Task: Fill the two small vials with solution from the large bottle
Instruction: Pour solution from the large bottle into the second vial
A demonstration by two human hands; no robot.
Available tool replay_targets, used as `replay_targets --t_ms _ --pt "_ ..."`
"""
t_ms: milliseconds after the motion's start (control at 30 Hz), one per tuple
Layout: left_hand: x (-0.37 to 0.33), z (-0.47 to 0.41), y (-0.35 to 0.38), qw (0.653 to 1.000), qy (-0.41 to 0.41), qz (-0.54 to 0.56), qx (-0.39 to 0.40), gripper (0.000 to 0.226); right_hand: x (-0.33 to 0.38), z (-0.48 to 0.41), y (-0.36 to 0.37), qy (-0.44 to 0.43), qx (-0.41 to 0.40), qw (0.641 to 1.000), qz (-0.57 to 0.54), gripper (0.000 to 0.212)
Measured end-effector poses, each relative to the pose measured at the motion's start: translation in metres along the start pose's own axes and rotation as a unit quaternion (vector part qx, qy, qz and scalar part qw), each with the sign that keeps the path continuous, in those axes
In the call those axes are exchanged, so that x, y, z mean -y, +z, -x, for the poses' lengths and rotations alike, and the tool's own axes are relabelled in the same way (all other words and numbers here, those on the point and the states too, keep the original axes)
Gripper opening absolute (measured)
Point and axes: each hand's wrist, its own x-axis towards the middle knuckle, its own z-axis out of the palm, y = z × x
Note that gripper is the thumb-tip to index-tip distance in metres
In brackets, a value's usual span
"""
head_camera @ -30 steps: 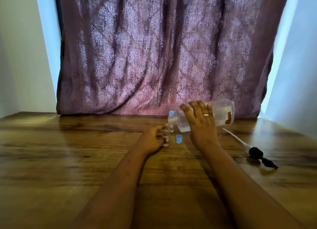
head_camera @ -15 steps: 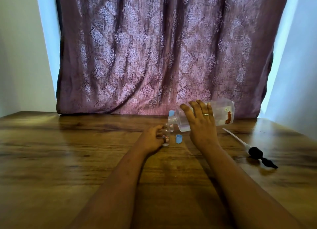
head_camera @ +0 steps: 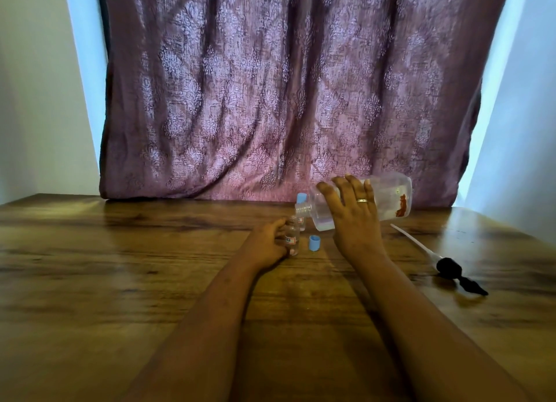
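Observation:
My right hand (head_camera: pixel 355 218) grips the large clear bottle (head_camera: pixel 388 201), tipped almost flat with its open neck pointing left and down. The neck hangs just above a small clear vial (head_camera: pixel 291 237) with a red-edged label, which my left hand (head_camera: pixel 266 245) holds upright on the table. A second small vial (head_camera: pixel 301 222) stands just behind it, partly hidden by the bottle's neck. A blue cap (head_camera: pixel 314 243) stands on the table to the right of the held vial. Another blue cap (head_camera: pixel 301 197) shows behind the bottle's neck.
A dropper with a long white tube and black bulb (head_camera: pixel 448 267) lies on the wooden table (head_camera: pixel 120 266) to the right of my right arm. A purple patterned curtain (head_camera: pixel 285 85) hangs along the table's far edge.

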Motion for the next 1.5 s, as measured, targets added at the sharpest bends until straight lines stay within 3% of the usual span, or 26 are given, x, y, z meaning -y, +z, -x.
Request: replay_targets --t_ms 400,800,1500 --pt "-0.0018 0.0017 -0.0002 1.000 -0.002 0.007 0.007 0.077 0.0003 0.0000 0.0000 -0.001 -0.005 1.000 0.005 0.095" --pt "-0.0027 0.0020 -0.0001 1.000 0.012 0.002 0.011 0.060 -0.0004 0.0002 0.0010 -0.003 -0.014 1.000 -0.001 0.093" --pt "-0.0025 0.0018 0.0005 1.000 0.010 -0.017 0.006 0.052 -0.0011 0.0001 0.0016 -0.005 -0.018 1.000 -0.007 0.095"
